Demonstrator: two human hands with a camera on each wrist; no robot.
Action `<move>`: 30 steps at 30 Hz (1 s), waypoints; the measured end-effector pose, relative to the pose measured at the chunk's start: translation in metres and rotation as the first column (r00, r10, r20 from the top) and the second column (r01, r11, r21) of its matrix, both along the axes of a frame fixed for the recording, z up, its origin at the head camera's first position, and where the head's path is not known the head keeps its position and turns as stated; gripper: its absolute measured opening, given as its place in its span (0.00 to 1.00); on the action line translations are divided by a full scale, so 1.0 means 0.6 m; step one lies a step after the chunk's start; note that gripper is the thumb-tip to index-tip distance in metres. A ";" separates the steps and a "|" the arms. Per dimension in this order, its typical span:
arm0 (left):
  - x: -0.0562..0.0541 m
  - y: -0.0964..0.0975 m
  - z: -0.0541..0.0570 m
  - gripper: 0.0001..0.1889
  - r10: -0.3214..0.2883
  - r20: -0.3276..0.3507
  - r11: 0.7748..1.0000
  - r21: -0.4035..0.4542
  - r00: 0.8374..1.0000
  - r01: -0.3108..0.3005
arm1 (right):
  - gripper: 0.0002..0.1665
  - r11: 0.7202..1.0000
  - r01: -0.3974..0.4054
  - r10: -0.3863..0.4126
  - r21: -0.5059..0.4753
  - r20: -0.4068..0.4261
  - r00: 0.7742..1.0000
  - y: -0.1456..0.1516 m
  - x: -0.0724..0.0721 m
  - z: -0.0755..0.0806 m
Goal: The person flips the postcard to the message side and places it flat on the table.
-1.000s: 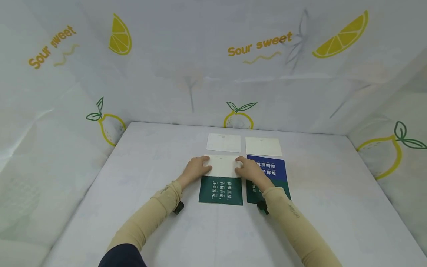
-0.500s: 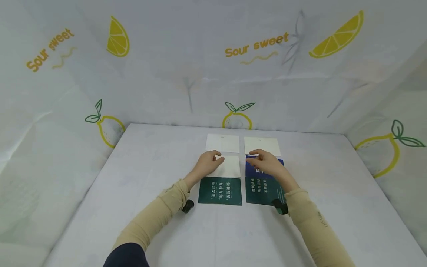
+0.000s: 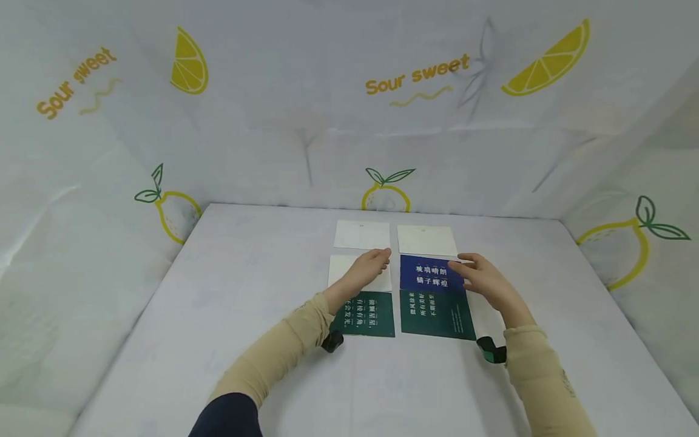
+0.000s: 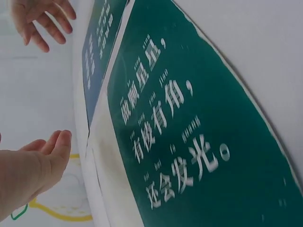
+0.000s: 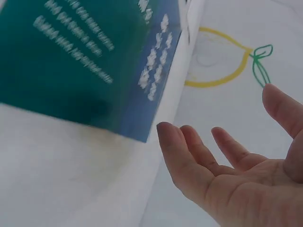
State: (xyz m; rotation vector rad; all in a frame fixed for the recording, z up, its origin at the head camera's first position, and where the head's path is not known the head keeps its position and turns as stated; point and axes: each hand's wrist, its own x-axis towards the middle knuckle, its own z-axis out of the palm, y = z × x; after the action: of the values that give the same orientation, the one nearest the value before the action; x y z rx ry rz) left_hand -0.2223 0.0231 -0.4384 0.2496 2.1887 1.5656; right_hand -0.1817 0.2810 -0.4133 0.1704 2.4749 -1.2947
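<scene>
My left hand hovers over a plain off-white card, fingers fairly straight and holding nothing. Directly below that card lies a dark green card with white Chinese characters, partly behind my wrist. To the right, a blue card with white characters adjoins another green card. My right hand is raised by the blue card's right edge, its fingers loosely bent and apart. In the right wrist view, nothing sits between the fingers and thumb of that hand.
Two more pale cards, one white and one cream, lie in the row farthest back. All lie flat on a white-covered table. Behind it rises a white sheet printed with lemons. Each wrist wears a small dark device.
Both hands have let go of the pale card in the left column and lifted. The right hand moved right, uncovering the blue and green cards; the left drifted right over the pale card.
</scene>
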 end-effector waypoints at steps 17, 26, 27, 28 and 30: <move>-0.002 0.049 -0.016 0.39 -0.080 0.200 0.989 0.139 0.977 0.053 | 0.52 0.999 0.046 -0.046 -0.008 0.071 0.996 0.023 0.021 -0.038; -0.001 0.058 -0.022 0.38 -0.026 0.237 0.978 0.209 0.971 -0.025 | 0.54 0.992 0.117 -0.114 -0.054 0.054 0.992 0.023 0.022 -0.052; -0.001 0.059 -0.023 0.38 -0.015 0.243 0.976 0.214 0.970 -0.038 | 0.54 0.991 0.119 -0.116 -0.061 0.052 0.992 0.022 0.022 -0.050; -0.002 0.059 -0.023 0.38 -0.002 0.254 0.974 0.219 0.967 -0.056 | 0.54 0.990 0.121 -0.117 -0.066 0.056 0.992 0.020 0.022 -0.049; -0.003 0.060 -0.025 0.38 0.023 0.264 0.971 0.223 0.964 -0.084 | 0.54 0.990 0.118 -0.114 -0.072 0.061 0.992 0.018 0.022 -0.045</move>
State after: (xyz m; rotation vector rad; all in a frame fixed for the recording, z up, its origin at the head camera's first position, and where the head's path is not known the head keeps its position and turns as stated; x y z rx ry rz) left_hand -0.2239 0.0591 -0.4534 0.0495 1.8276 1.7763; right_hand -0.1687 0.2918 -0.4406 0.3320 2.3952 -1.4077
